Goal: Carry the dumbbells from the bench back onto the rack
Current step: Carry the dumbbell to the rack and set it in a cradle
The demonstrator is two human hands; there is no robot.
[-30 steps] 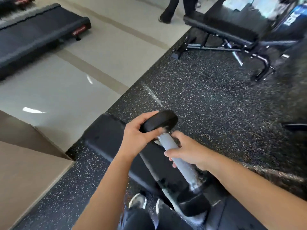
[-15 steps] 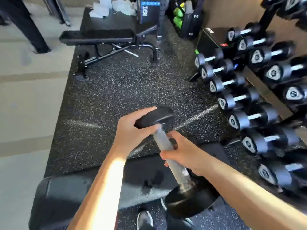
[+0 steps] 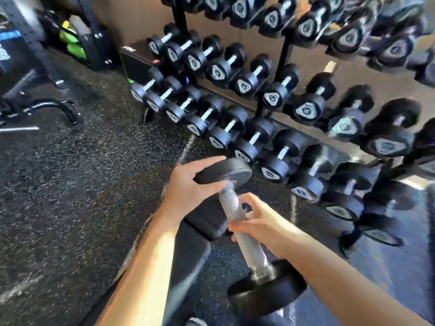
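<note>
I hold one black dumbbell with a knurled steel handle, tilted steeply, one head up and far, the other down near me. My left hand grips the upper head from the left. My right hand is wrapped around the handle's middle. The black padded bench lies under my arms at the bottom centre. The three-tier dumbbell rack stands ahead and to the right, its rows filled with several black dumbbells.
Black speckled rubber floor spreads to the left. Another bench's curved foot sits at the far left. A black box and green items stand against the back wall.
My view has swung right, from the tiled floor and benches round to the rack, which now fills the upper right. Both hands keep the same hold on the dumbbell.
</note>
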